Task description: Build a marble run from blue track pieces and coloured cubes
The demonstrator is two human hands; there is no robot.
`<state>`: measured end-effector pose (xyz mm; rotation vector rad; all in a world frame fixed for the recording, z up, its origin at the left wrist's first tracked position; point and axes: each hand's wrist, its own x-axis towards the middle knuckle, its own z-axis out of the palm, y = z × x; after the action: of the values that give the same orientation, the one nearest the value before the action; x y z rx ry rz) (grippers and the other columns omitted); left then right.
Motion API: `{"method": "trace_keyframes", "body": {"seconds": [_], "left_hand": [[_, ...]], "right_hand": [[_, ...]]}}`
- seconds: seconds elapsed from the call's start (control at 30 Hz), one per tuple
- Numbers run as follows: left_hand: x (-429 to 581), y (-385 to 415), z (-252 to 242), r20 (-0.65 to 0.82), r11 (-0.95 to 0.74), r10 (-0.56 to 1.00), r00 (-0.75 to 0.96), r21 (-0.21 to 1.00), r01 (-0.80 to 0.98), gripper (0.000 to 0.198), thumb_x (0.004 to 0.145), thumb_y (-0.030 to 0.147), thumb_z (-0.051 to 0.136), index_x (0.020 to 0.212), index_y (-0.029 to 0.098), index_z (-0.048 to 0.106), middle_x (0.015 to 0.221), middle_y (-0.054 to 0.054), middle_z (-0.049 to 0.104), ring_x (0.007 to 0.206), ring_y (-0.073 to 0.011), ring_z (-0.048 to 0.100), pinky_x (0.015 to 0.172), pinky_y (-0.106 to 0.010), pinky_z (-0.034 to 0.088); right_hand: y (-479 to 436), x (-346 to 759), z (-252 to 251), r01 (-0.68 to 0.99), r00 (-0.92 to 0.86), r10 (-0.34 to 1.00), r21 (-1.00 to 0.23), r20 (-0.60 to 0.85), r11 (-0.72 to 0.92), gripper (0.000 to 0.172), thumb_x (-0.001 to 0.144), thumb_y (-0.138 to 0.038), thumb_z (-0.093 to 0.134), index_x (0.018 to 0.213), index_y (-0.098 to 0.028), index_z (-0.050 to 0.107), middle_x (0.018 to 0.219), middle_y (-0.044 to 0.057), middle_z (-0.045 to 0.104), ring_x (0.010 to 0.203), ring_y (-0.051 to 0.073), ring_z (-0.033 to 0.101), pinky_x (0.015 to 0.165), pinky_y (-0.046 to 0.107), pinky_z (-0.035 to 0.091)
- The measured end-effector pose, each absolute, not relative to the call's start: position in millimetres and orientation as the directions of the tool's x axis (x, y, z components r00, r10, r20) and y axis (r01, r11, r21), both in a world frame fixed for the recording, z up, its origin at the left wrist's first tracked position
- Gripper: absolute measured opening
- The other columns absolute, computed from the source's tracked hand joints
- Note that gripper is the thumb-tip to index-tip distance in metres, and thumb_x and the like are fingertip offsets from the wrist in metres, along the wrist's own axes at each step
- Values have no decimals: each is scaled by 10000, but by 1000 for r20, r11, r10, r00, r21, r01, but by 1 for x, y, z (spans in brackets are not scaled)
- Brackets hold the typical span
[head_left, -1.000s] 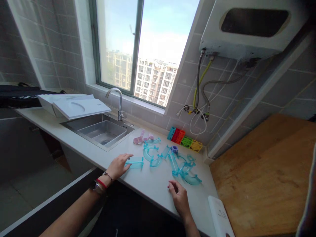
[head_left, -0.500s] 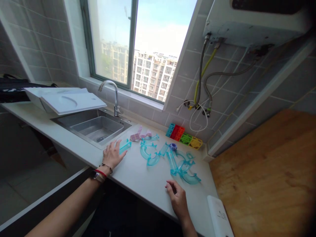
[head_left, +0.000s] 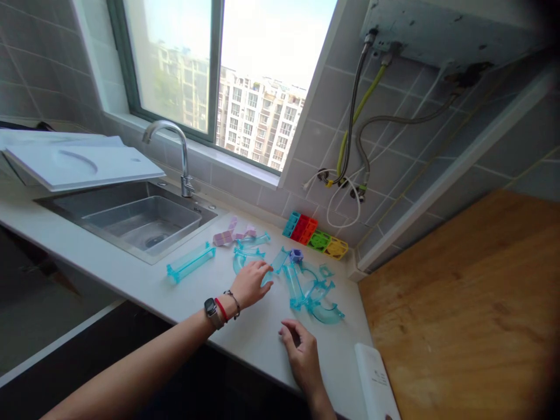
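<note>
My left hand (head_left: 250, 284) reaches over the counter with fingers stretched and slightly apart, nothing seen in it. It covers part of a curved translucent teal track piece (head_left: 238, 262). To its left, a straight teal track piece (head_left: 191, 262) lies alone. My right hand (head_left: 301, 353) rests near the counter's front edge, its fingers curled toward the thumb, with no object visible in it. Beyond it lie another straight teal track piece (head_left: 293, 283), a curved one (head_left: 328, 314) and a small purple block (head_left: 296, 255). Pink-lilac pieces (head_left: 224, 237) are behind the left hand.
Red (head_left: 304, 228), green (head_left: 321, 238) and yellow (head_left: 336, 247) openwork blocks line the wall. A steel sink (head_left: 140, 219) with a faucet (head_left: 186, 157) is at left, with white panels (head_left: 83, 166) over its corner. A wooden board (head_left: 464, 303) and white power strip (head_left: 376, 379) flank the right.
My left hand has moved right, away from the straight teal piece, which now lies uncovered, to the curved pieces. My right hand keeps its curled pose. The view has shifted a little.
</note>
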<state>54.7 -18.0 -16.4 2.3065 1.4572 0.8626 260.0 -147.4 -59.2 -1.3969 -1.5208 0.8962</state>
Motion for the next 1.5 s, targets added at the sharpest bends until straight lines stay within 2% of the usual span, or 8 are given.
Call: {"method": "trace_keyframes", "body": {"seconds": [0.33,0.6,0.77,0.87,1.0,1.13,1.27,1.5], "left_hand": [[116,80,-19,156,-270,963,221,536,800,332,828,258,688,1155,203,690,1170,-192,662,1075,-359,642,884,-440,494],[122,102,-39,122,-248,968,218,584,773,397,777,219,697,1168,163,659,1095,-194,689,993,-338,682,851,-409,505],[109,103,-34,196,-279,960,200,634,721,489,801,178,624,1282,154,540,1081,-153,687,1004,-283,670,862,-362,499],[99,101,-23,218,-278,960,173,711,646,471,833,189,580,1295,161,499,1017,-104,670,920,-231,658,853,-344,493],[92,90,-5,8,-45,981,192,980,192,467,858,290,581,1306,208,479,781,30,538,553,-119,522,550,-257,435],[93,71,11,-142,251,927,348,923,-291,356,923,418,518,1212,210,507,679,73,440,457,-91,431,432,-214,370],[100,55,19,-61,191,921,385,932,-308,375,943,486,554,1195,212,514,743,39,541,513,-101,503,471,-230,459],[120,25,3,-103,163,931,351,976,-146,386,985,573,474,1114,215,543,865,14,571,557,-66,469,476,-175,442]], "right_hand": [[-147,260,-60,401,7,986,-904,165,149,323,944,-439,585,1029,-174,749,891,88,757,831,227,715,763,300,573],[-68,251,4,723,14,909,-632,417,279,245,941,-298,558,1123,-202,691,1015,85,698,939,239,654,844,347,518],[-24,249,-12,931,2,958,-351,285,103,604,756,-177,724,1345,-216,598,1191,145,634,1065,337,637,866,400,504],[-15,251,-25,927,-1,978,-367,211,80,628,764,-123,656,1379,-225,579,1170,139,644,978,301,669,820,361,506],[-9,259,-22,769,63,983,-636,170,60,599,798,-169,594,1395,-214,571,1164,108,650,1014,270,650,880,354,507],[-8,265,-14,257,167,985,-963,-39,-82,628,869,-301,598,1478,-242,461,1128,61,644,574,124,566,534,282,493],[-10,265,-8,-231,252,966,-973,-52,8,507,899,-381,658,1373,-245,540,1155,67,661,586,100,546,526,255,501],[-13,255,-6,-423,186,982,-900,25,103,455,840,-307,793,1244,-250,591,1245,95,681,1097,249,652,906,398,572]]}}
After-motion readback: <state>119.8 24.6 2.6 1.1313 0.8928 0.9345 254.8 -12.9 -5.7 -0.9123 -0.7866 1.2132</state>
